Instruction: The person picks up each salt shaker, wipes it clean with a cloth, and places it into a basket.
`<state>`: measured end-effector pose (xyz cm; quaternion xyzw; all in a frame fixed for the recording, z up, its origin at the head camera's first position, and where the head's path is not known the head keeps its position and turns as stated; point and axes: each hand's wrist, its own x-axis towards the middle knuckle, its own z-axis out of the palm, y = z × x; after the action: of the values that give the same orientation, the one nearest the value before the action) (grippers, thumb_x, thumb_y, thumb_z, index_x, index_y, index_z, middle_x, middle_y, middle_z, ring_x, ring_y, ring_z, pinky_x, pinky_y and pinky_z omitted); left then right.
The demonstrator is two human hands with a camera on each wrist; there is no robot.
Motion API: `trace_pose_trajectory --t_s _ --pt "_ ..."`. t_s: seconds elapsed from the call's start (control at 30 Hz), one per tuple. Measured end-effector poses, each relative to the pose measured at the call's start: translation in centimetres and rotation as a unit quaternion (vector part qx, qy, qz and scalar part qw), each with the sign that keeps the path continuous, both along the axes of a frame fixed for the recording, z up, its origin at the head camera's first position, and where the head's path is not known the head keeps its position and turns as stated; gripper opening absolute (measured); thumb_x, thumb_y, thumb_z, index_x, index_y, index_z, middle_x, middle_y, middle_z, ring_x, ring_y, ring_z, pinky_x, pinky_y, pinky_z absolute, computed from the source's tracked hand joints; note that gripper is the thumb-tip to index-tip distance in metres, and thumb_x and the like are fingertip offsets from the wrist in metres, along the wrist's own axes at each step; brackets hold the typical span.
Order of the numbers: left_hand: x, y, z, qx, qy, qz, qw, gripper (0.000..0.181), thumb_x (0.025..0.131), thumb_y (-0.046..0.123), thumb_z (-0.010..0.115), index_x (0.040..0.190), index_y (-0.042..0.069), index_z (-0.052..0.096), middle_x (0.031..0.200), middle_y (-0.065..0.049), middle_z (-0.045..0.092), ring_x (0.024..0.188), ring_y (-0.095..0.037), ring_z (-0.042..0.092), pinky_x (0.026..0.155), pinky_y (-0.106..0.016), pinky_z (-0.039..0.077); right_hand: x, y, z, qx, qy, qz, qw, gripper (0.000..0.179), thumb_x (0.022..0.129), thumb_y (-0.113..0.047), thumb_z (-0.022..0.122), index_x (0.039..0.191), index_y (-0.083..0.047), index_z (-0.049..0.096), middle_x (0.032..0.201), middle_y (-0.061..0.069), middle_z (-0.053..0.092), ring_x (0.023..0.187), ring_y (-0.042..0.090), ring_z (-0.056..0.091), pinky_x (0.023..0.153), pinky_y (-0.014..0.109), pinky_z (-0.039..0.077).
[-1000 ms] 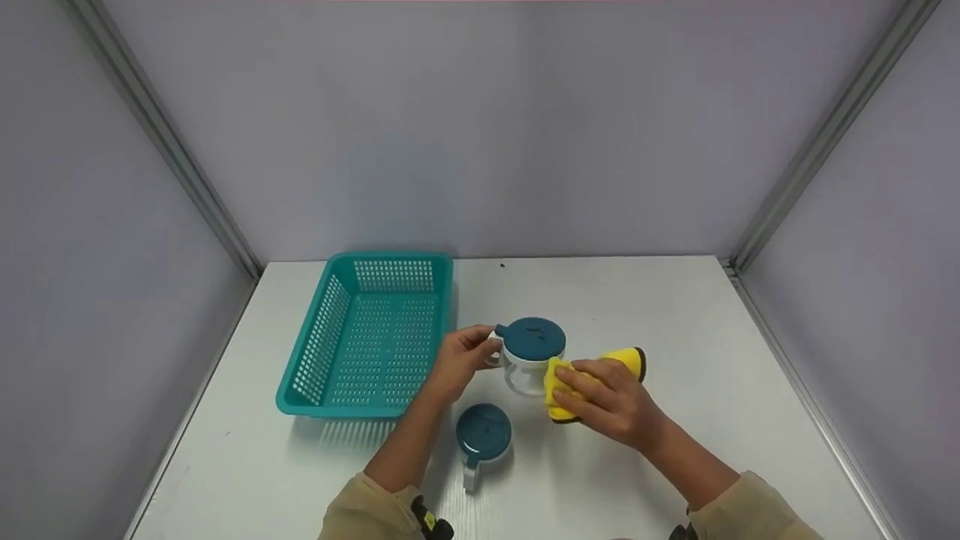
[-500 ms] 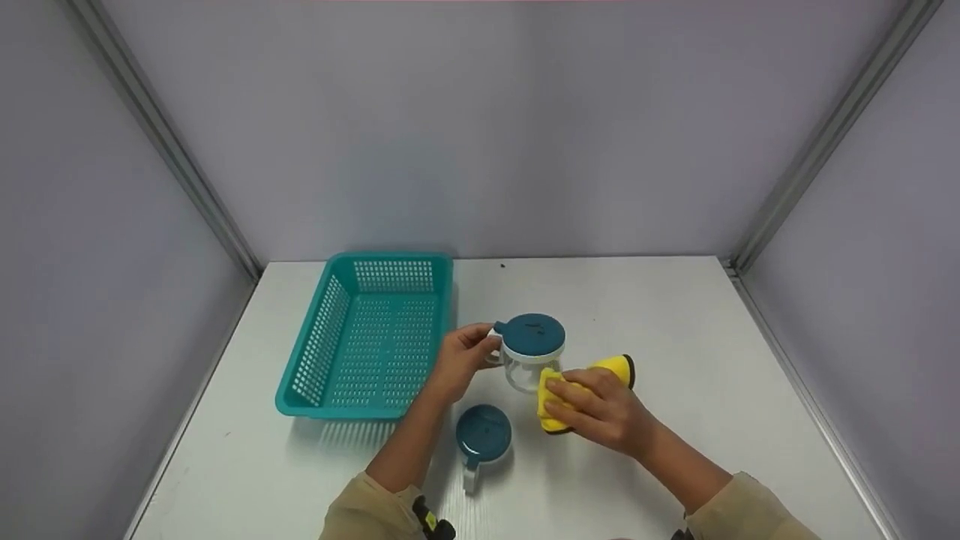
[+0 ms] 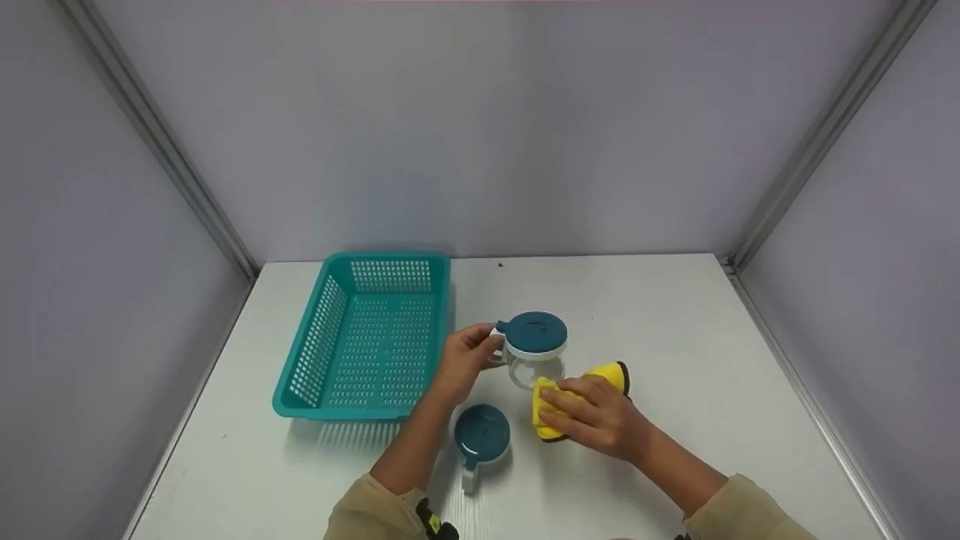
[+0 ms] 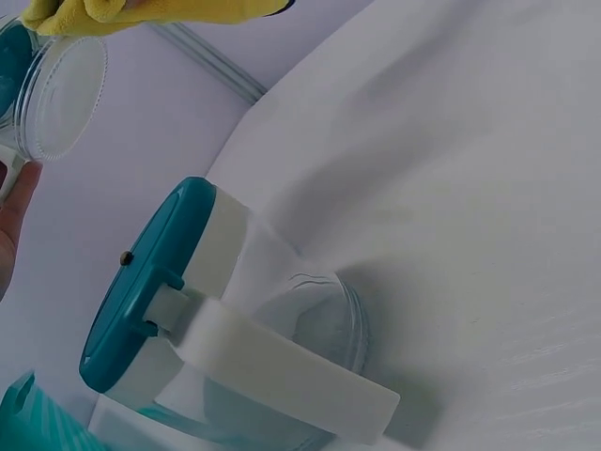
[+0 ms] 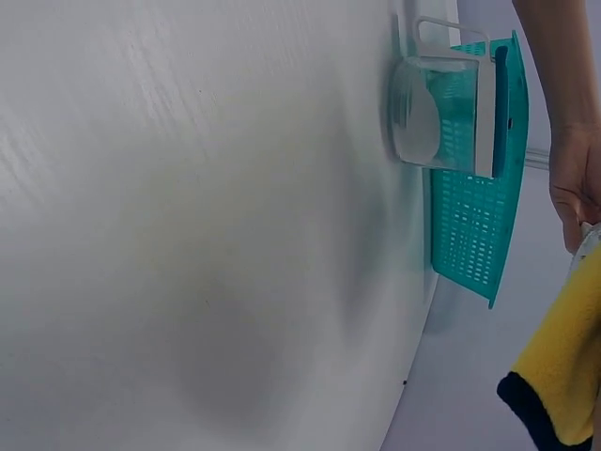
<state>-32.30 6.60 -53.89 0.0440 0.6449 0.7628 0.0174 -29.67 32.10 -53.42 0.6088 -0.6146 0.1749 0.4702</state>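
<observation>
In the head view my left hand [image 3: 463, 361] pinches the white handle of a clear lidded jar [image 3: 535, 332] with a blue lid. This jar is held off the table; its round base shows in the left wrist view. My right hand [image 3: 600, 420] grips a folded yellow cloth [image 3: 609, 373] with a dark edge, at the jar's lower right side. In the left wrist view the cloth [image 4: 188, 11] overlaps the jar [image 4: 66, 99]; whether they touch is unclear. A second, matching jar [image 3: 482, 433] stands upright on the table between my forearms, its handle toward me.
A teal perforated basket [image 3: 390, 345] stands on the white table [image 3: 660, 307], left of the jars. Grey panels rise behind and on both sides. A small dark speck [image 3: 500, 265] lies near the table's back edge.
My right hand has moved the cloth down and left, from the jar's side to near its base. The left hand keeps hold of the handle, almost in place. The second jar stays put.
</observation>
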Motion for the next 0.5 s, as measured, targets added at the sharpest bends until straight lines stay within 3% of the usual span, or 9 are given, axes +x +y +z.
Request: trace_pose_trajectory --t_s 0.5 --pt "0.1 0.8 -0.1 -0.032 -0.001 -0.011 0.9994 0.024 0.096 0.021 0.065 0.117 0.01 0.07 0.105 -0.009 0.071 0.097 -0.022 0.07 0.083 -0.038 0.06 -0.7 -0.3 1.8 -0.03 0.028 -0.009 0.9991 0.017 0.097 -0.021 0.064 0.108 -0.011 0.073 0.111 0.008 0.072 0.092 0.027 0.066 0.074 0.032 0.053"
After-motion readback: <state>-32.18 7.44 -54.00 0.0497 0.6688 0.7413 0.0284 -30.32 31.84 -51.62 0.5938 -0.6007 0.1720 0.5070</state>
